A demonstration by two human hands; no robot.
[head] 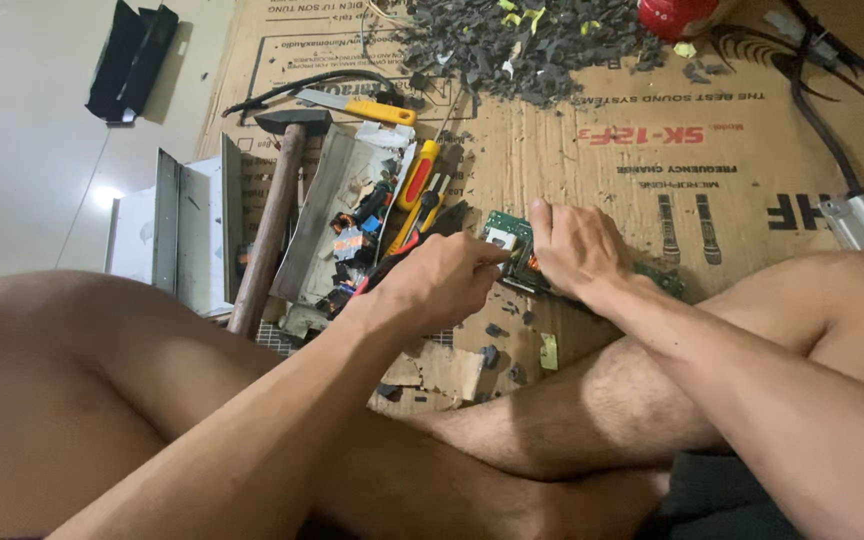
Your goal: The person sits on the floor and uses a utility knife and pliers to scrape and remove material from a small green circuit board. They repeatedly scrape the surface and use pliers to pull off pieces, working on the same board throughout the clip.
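I see the right hand pressed flat on the green circuit board lying on the cardboard, the left hand pinching a red-handled tool at its edge; prying next, I judge, needs a steady hold.

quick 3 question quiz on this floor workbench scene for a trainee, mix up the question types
1. True or false: the right hand rests on the green circuit board.
2. Which tool lies just left of the metal chassis? A) hammer B) saw C) wrench
3. Fill in: the left hand holds a tool with red handles, and its tip meets the ____.

Key
1. True: the right hand presses down on the board, which lies on the cardboard sheet.
2. A: the hammer, with its wooden handle pointing towards the person.
3. Circuit board. The tool's grip end is hidden by the fingers, so its exact kind is unclear.
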